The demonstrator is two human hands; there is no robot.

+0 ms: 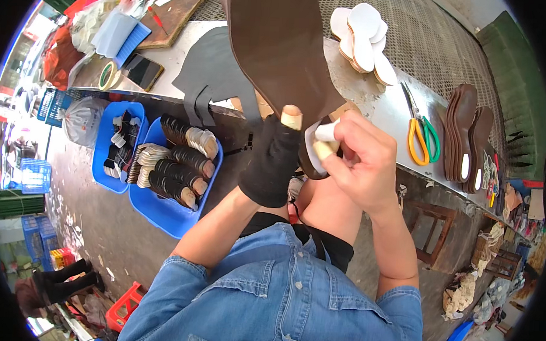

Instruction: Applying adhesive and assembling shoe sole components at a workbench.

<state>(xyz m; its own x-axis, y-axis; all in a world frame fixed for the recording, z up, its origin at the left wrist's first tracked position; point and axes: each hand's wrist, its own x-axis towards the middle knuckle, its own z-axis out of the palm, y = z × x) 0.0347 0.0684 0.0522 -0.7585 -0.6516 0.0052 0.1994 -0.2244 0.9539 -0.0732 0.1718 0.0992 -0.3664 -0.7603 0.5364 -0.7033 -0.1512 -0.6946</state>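
While hands (275, 158) (368, 159) hold leather (278, 49), bins (119, 186) (161, 218) hold pieces (185, 159).

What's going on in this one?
A person's gloved left hand has its thumb over the lower end of a brown sheet, its fingers mostly hidden. Beside it, the right hand pinches a white-faced piece. On the bench lie white sole-shaped pieces, scissors and stacked brown sole-shaped pieces.
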